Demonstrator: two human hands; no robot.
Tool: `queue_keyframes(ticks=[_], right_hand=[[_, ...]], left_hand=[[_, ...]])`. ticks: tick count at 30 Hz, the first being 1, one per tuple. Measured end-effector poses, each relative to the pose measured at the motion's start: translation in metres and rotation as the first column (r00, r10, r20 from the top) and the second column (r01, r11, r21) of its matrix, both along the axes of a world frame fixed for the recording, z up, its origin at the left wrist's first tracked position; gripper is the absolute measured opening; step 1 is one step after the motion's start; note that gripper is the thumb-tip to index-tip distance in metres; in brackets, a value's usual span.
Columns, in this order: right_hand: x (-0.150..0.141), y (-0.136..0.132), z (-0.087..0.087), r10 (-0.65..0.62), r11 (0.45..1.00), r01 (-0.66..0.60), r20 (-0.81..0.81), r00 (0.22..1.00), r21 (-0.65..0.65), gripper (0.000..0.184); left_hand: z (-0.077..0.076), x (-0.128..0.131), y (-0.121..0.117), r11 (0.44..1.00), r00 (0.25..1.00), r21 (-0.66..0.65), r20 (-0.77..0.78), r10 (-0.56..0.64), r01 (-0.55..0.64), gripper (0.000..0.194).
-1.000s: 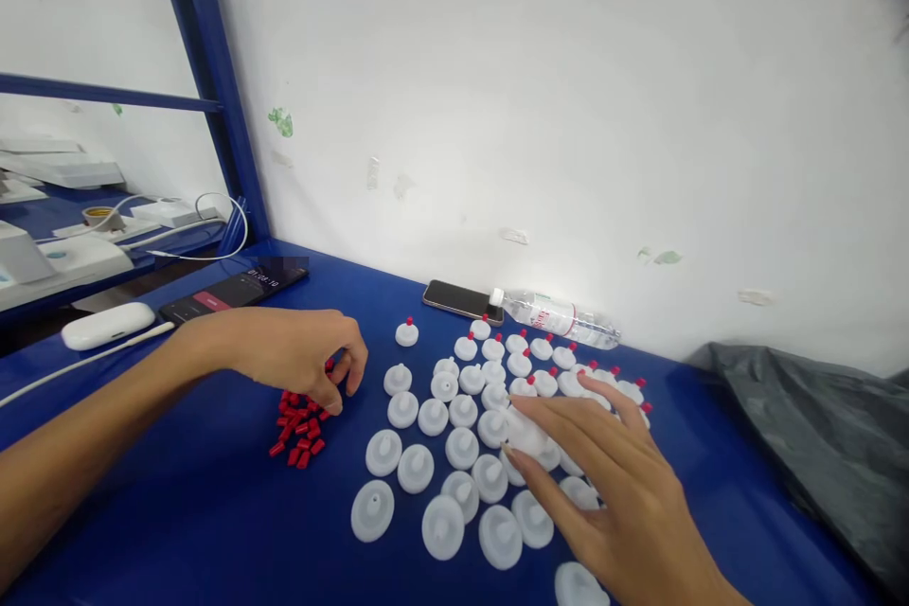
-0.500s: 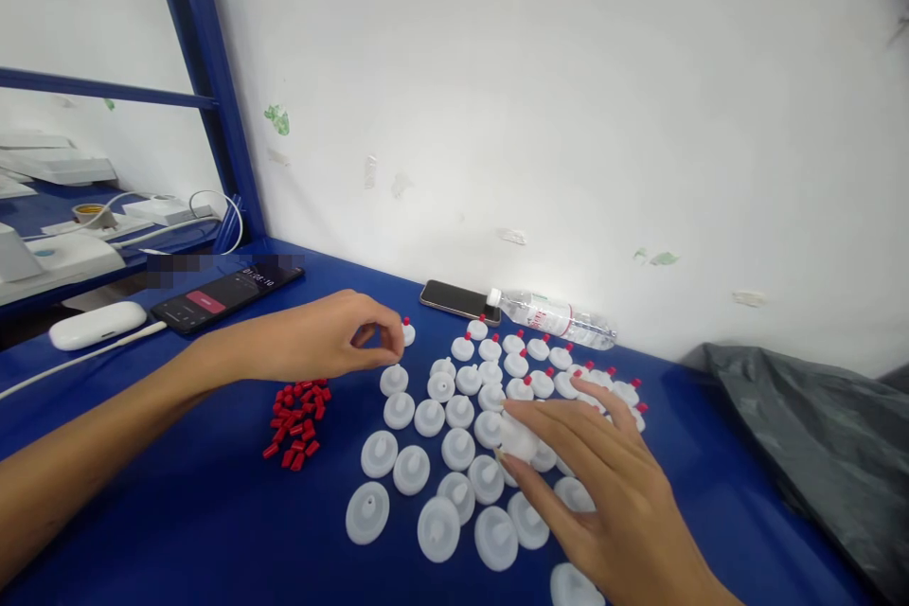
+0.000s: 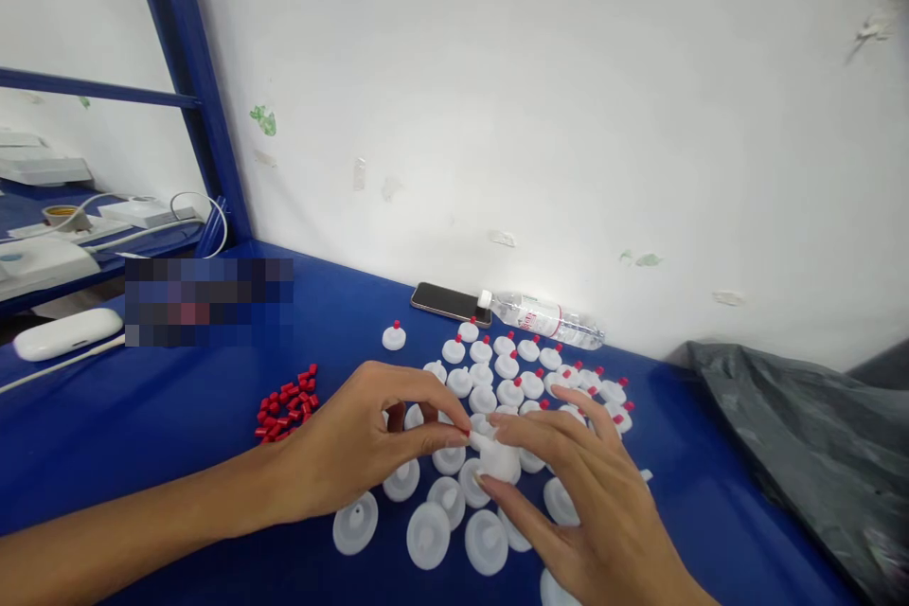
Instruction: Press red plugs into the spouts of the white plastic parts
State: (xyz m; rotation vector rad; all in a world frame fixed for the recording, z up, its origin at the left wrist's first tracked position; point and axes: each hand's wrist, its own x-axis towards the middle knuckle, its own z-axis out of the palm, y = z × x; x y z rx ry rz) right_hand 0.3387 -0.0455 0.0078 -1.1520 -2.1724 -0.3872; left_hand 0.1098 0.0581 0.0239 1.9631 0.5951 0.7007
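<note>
Pinched between the thumb and forefinger of my left hand is a small red cap, mostly covered by the fingertips. It meets the nozzle tip of a white nozzle lid, which my right hand grips between thumb and fingers, nozzle pointing left. Beneath and around both hands lie several round white lids with bare nozzles. Farther back stand several white lids with red tips, one apart from the others at the left. A pile of loose red caps lies left of my left hand.
A dark phone and a clear plastic bottle lie along the wall. Dark grey sheeting covers the right side. At left are a white case, a cable and a blue metal frame.
My left hand has moved right and toward me, bringing the red cap to the nozzle of the lid. My right hand still holds that lid, its nozzle now turned left.
</note>
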Motion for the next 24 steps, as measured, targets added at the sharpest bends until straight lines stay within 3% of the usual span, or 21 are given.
queue_keyframes(ticks=[8, 14, 18, 21, 24], right_hand=[[0.001, -0.004, 0.0, 0.07, 0.997, -0.07, 0.012, 0.997, 0.03, 0.016], [0.004, -0.008, 0.007, 0.109, 0.98, -0.118, 0.061, 0.992, 0.161, 0.009], [0.001, -0.016, 0.006, 0.079, 0.982, -0.086, 0.047, 0.996, 0.167, 0.012], [0.0, -0.021, 0.004, 0.079, 0.985, -0.093, 0.097, 0.992, 0.147, 0.023], [-0.002, -0.02, 0.004, 0.084, 0.983, -0.098, 0.094, 0.992, 0.155, 0.019]], left_hand=[[-0.002, 0.003, -0.004, 0.99, 0.997, -0.13, 0.07, -0.041, 0.05, 0.007], [0.007, -0.002, -0.01, 0.922, 0.981, -0.345, 0.136, -0.139, 0.178, 0.062], [0.009, -0.005, -0.015, 0.85, 0.972, -0.473, 0.124, -0.198, 0.233, 0.095], [0.008, -0.002, -0.018, 0.772, 0.924, -0.51, 0.255, -0.286, 0.379, 0.088], [0.007, 0.001, -0.019, 0.751, 0.895, -0.49, 0.298, -0.333, 0.443, 0.068]])
